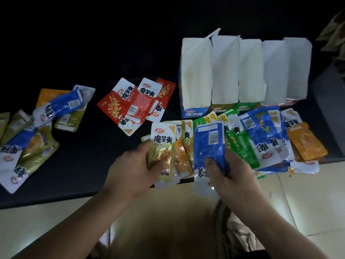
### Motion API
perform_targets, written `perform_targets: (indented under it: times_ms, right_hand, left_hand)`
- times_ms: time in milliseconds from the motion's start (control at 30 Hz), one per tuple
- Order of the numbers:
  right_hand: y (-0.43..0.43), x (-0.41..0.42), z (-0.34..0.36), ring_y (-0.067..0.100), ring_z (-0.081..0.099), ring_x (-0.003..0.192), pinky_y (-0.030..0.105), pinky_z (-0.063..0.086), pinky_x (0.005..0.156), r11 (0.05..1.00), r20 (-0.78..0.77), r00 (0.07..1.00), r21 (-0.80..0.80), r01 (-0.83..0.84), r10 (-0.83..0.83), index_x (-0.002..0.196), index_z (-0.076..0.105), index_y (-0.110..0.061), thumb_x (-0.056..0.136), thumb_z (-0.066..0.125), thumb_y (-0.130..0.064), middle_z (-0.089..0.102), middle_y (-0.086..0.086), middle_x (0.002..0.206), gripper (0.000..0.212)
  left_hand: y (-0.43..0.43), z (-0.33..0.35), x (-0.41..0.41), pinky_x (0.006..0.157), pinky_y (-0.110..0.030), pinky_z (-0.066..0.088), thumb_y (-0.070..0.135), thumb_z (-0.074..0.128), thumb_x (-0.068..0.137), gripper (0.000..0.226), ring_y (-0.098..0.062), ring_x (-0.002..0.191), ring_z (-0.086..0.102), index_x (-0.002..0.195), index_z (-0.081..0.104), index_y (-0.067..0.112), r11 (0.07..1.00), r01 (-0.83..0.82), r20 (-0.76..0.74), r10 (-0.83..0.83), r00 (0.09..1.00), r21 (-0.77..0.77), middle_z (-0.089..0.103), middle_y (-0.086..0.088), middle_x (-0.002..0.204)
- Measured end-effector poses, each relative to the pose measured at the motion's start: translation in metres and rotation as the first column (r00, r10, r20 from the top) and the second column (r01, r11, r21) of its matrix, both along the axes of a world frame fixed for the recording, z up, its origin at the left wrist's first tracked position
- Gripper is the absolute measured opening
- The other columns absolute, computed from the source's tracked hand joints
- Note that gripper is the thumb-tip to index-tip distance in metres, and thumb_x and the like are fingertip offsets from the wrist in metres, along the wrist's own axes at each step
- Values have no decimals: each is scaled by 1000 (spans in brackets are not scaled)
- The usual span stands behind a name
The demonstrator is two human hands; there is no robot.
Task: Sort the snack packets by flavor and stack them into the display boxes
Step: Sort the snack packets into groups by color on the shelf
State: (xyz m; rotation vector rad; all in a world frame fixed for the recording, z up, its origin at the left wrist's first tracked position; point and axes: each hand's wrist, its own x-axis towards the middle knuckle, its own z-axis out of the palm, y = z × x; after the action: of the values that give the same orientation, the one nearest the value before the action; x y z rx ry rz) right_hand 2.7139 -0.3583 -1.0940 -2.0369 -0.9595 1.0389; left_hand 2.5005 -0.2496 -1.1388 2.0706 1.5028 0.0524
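My left hand (130, 171) grips a gold-yellow packet (163, 148) at the front edge of the black table (89, 165). My right hand (231, 174) pinches a blue packet (208, 144), back side up, beside it. Behind them lies a fan of orange, green, blue and gold packets (261, 135). A small pile of red packets (136, 103) sits mid-table. Blue and gold packets (37, 128) are strewn at the left. Several white open display boxes (242, 71) stand in a row at the back right, their coloured fronts facing me.
The table's front edge runs just under my hands, with pale floor tiles (308, 199) below. A dark surface (328, 109) stands right of the boxes. The far part of the table is dark.
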Motion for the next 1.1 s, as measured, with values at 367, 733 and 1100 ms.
perform_targets:
  times_ms: [367, 733, 1100]
  right_hand:
    - [-13, 100, 9, 32, 59, 61, 44, 47, 53, 984, 370, 913, 26, 178, -175, 78, 59, -8, 94, 68, -37, 61, 13, 66, 34]
    - [-13, 133, -16, 34, 49, 120, 46, 43, 91, 972, 755, 652, -96, 216, -71, 140, 52, -24, 81, 77, -53, 54, 7, 128, 70]
    - [23, 39, 0, 11, 69, 83, 42, 60, 67, 955, 473, 875, 196, -224, 108, 101, 73, -27, 92, 56, -44, 71, -12, 93, 26]
  left_hand:
    - [-10, 33, 74, 73, -34, 56, 34, 73, 93, 39, -5, 81, 65, 131, 66, 30, 968, 248, 293, -224, 929, -46, 67, 18, 100]
    - [-23, 29, 115, 73, -33, 58, 28, 71, 95, 35, -3, 84, 69, 129, 68, 33, 979, 148, 451, -69, 890, -143, 70, 24, 102]
    - [-28, 22, 68, 69, -27, 59, 15, 69, 97, 25, -8, 79, 71, 112, 72, 34, 952, -25, 572, 204, 795, -304, 73, 15, 91]
